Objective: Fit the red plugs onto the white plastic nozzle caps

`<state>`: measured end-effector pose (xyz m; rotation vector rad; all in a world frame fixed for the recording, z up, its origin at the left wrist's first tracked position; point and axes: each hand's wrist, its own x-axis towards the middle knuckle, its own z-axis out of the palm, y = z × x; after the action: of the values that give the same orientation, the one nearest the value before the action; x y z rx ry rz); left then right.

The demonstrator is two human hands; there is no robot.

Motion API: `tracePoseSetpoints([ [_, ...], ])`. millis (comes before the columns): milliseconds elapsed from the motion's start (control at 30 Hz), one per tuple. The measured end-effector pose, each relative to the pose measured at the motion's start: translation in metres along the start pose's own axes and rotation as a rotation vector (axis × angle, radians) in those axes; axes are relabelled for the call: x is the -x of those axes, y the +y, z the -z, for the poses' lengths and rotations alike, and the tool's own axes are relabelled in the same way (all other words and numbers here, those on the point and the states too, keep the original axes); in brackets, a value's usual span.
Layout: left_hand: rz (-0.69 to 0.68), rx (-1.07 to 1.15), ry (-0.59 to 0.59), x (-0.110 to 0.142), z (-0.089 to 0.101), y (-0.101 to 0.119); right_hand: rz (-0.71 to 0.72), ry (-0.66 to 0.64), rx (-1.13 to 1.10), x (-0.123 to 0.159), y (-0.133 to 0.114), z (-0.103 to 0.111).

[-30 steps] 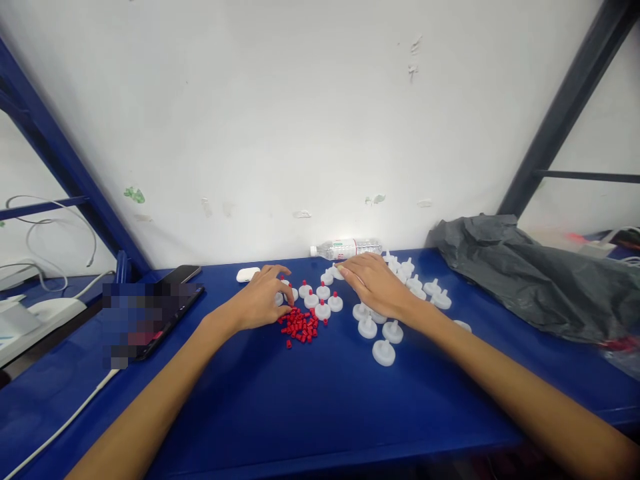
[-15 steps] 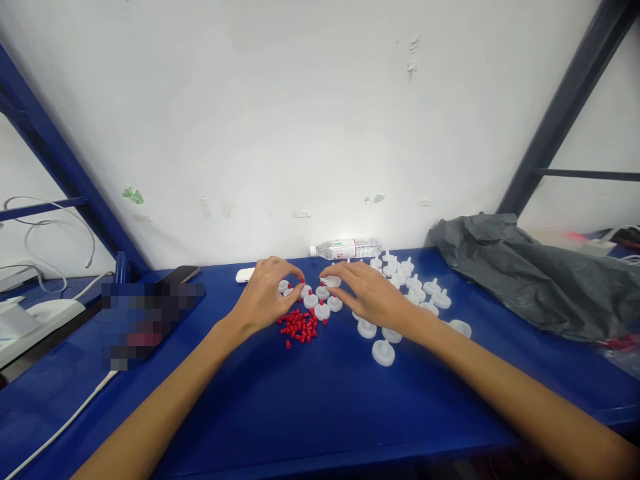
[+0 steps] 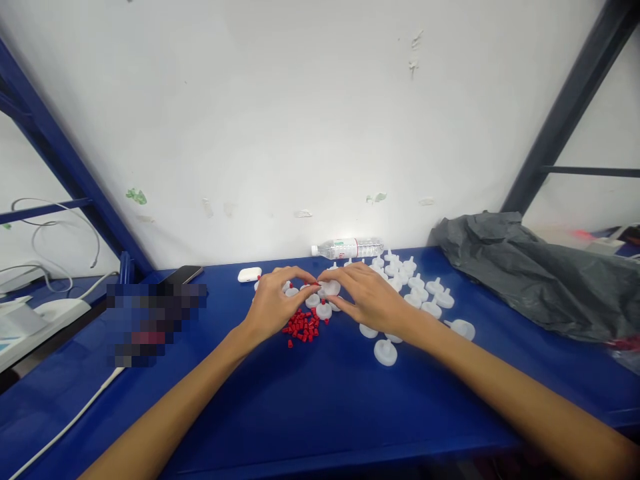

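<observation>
My left hand (image 3: 277, 297) pinches a small red cap (image 3: 316, 285) between thumb and fingertips. Opposite it, my right hand (image 3: 370, 297) grips a white plastic disc with a spout (image 3: 331, 289), its spout end turned left toward the cap. The fingertips of both hands nearly meet, and whether cap and spout touch is hard to see. Just below lies a pile of loose red caps (image 3: 303, 327). Several white discs stand under and between the hands, including one with a red cap on its spout (image 3: 324, 310).
Many bare white discs (image 3: 385, 352) spread to the right. A clear plastic bottle (image 3: 347, 249) lies against the wall. A white case (image 3: 249, 275) and a phone (image 3: 185, 274) are at left. A dark grey plastic bag (image 3: 530, 280) covers the right side of the blue table (image 3: 310, 413).
My left hand has moved right with the red cap, closing the gap to the white disc in my right hand. The disc has tilted its spout toward the cap. The view has shifted slightly.
</observation>
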<state>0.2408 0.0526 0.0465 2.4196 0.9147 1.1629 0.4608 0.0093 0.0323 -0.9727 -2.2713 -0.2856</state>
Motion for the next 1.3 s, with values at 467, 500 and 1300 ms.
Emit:
tracePoseSetpoints([
  [467,0.084,0.319,-0.051,-0.001,-0.004,0.000,0.069,0.055,0.013,0.002,0.005,-0.002],
  [500,0.107,0.369,-0.066,-0.002,-0.003,0.001,0.069,0.086,0.020,0.002,0.005,-0.002],
  [1300,0.257,0.779,-0.306,0.005,-0.006,0.014,0.202,0.342,0.021,0.000,-0.018,0.007],
])
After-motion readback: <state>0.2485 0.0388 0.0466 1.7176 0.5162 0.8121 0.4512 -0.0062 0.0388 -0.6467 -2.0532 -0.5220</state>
